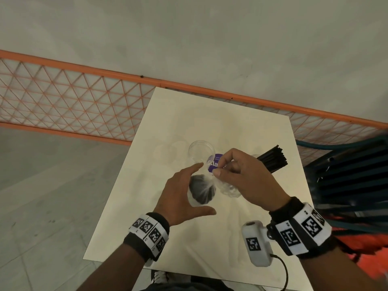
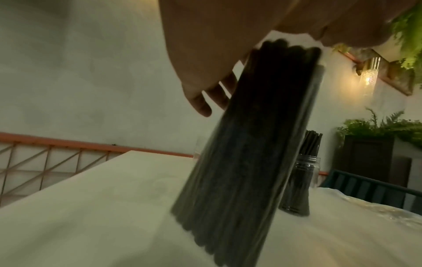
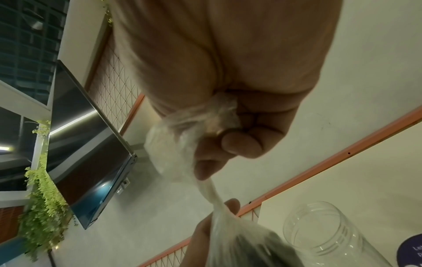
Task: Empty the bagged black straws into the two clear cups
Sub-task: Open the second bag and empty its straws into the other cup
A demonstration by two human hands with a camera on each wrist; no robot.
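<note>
1. Our left hand point(image 1: 184, 194) steadies the upright bag of black straws point(image 1: 202, 193) on the table point(image 1: 189, 238) with straight fingers.
2. Our right hand point(image 1: 241, 177) pinches the twisted bag top point(image 3: 212, 195).
3. Beyond — one empty clear cup point(image 1: 201, 151), one cup holding straws point(image 2: 301, 184).

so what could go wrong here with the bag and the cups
The right hand is pulling the twisted neck of the bag, which stands on end on the table; a sudden tear could scatter straws. The empty cup stands close behind and might get knocked. The left hand only steadies the bundle, so it could topple.
</note>
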